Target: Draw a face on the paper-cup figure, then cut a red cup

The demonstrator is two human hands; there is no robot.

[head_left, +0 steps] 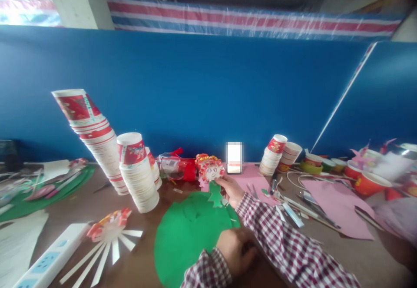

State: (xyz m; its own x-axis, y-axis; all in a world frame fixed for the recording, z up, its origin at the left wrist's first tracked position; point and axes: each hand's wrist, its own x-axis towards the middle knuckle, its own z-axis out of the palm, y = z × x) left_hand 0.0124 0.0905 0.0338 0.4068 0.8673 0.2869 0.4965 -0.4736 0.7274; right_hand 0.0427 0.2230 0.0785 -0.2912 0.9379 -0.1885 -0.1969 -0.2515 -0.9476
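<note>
My right hand (230, 191) reaches over the back of a green sheet (182, 236), its fingers pinched on a paper doll. This doll has a white drawn face (211, 173) ringed by curled red and yellow paper, with a green cut-out body (215, 194) below. Nearer to me, my left hand (236, 249) rests curled at the right edge of the green sheet, with nothing visible in it. A cut paper cup (112, 231) lies left of the sheet, its white strips fanned out and its top edge curled in red.
Tall stacks of paper cups (138, 179) stand at the left, and shorter stacks (273, 155) at the back right. A power strip (54, 255) lies front left. Pink paper (339, 205), a glue tube (292, 214) and several cups crowd the right. A blue partition (208, 88) closes the back.
</note>
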